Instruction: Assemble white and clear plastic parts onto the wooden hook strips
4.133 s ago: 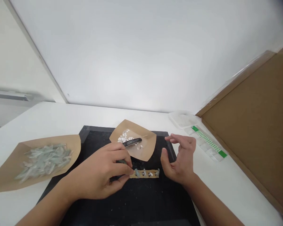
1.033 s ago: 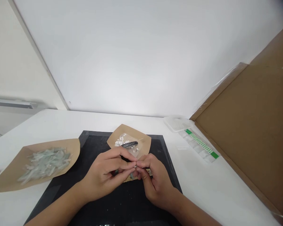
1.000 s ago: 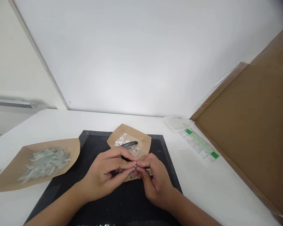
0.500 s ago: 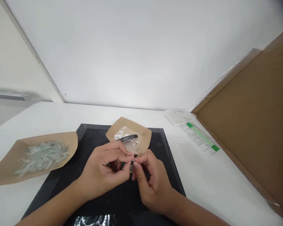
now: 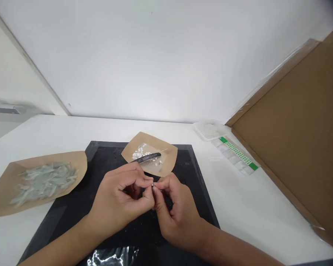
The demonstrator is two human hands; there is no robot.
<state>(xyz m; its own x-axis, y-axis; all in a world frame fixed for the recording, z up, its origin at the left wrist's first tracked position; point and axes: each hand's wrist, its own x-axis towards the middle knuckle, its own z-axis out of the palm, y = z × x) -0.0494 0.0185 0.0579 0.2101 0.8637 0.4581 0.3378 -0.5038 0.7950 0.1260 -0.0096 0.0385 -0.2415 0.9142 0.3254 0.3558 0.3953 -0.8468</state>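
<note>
Fingertip to fingertip, my left hand (image 5: 124, 195) and my right hand (image 5: 177, 207) meet above a black mat (image 5: 144, 229). Both are closed in a pinch on one tiny, shiny, silvery piece (image 5: 152, 185); the fingers cover most of it, so its kind is unclear. Just beyond them lies a brown paper tray (image 5: 169, 155) with small white bits (image 5: 138, 152) in it. A dark, slightly curved nail file (image 5: 147, 158) rests across that tray, its near end close behind my left hand.
On the left, a larger brown paper tray (image 5: 80, 159) holds many pale, translucent slivers (image 5: 47, 181). A clear plastic dish (image 5: 209, 131) and a compartment box with a green label strip (image 5: 238, 153) stand at the right. Cardboard (image 5: 294, 140) rises beyond them. Shiny clear plastic (image 5: 113, 256) lies at the near edge.
The view has shifted slightly, so the trays and mat appear a little higher and further left. Both hands keep their pinch, with fingers adjusted slightly closer around the tiny piece.
</note>
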